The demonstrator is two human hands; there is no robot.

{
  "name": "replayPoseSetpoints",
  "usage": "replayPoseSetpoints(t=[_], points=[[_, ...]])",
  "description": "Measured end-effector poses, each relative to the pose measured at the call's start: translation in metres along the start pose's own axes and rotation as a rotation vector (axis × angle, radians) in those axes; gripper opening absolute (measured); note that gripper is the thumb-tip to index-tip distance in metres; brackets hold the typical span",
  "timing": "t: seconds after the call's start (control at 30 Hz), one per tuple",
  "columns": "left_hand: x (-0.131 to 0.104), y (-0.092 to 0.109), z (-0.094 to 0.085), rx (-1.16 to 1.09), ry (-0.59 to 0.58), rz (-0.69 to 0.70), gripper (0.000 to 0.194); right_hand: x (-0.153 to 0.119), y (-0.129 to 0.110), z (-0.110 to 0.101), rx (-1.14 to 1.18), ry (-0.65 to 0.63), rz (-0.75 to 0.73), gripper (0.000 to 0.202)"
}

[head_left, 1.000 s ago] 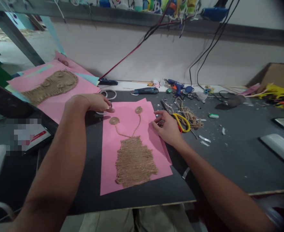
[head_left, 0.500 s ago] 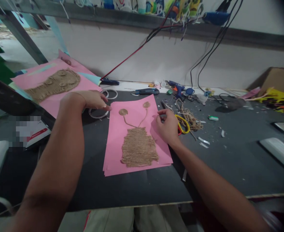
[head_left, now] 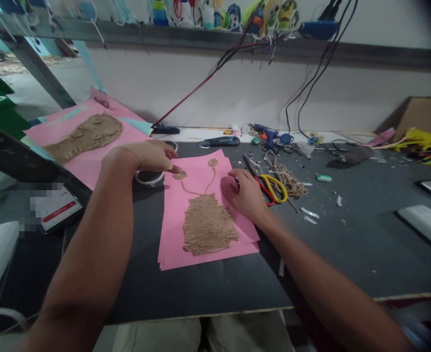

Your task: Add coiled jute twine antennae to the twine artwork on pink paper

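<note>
Pink paper sheets [head_left: 175, 220] lie stacked on the dark table, bearing a body of wound brown twine [head_left: 210, 225] with two twine stalks that end in coils. My left hand [head_left: 157, 155] is over the upper left corner, fingers apart, one fingertip at the left coil [head_left: 179, 175]. On the right edge of the paper rests my right hand [head_left: 247, 193], its fingers curled; whether it pinches anything is hidden. Scissors with red and yellow handles [head_left: 276, 188] lie just right of that hand, beside a tangle of twine [head_left: 290, 181].
A blue cutter [head_left: 221, 142] and a blue glue gun [head_left: 269, 138] lie behind the paper. White tape rolls [head_left: 150, 178] sit near my left wrist. More pink sheets with twine work [head_left: 91, 134] lie back left; a phone [head_left: 59, 210] is at left. Cables hang behind.
My left hand has moved right, onto the left coil. My right hand has shifted left, further over the paper, showing more of the scissors. The view has tilted slightly.
</note>
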State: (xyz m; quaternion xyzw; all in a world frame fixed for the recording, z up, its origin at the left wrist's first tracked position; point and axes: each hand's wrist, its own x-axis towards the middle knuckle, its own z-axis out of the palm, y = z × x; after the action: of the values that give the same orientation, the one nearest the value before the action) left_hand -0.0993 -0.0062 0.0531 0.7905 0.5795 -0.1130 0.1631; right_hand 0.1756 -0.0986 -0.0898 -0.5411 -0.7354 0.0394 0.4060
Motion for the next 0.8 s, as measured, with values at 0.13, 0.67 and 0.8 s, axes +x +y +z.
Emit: replayPoseSetpoints(t=[0.13,0.67,0.8], points=[[-0.004,0.011,-0.001,-0.037,-0.016,0.107,0.083,0.008,0.020,-0.022,-0.151,0.084,0.017,0.022],[-0.002,0.006,0.000,-0.029,-0.029,0.061,0.081,0.018,0.127,-0.077,-0.575,-0.227,0.080,0.044],[-0.009,0.010,-0.002,-0.016,-0.024,0.018,0.080,0.019,0.122,-0.078,-0.622,-0.269,0.085,0.045]])
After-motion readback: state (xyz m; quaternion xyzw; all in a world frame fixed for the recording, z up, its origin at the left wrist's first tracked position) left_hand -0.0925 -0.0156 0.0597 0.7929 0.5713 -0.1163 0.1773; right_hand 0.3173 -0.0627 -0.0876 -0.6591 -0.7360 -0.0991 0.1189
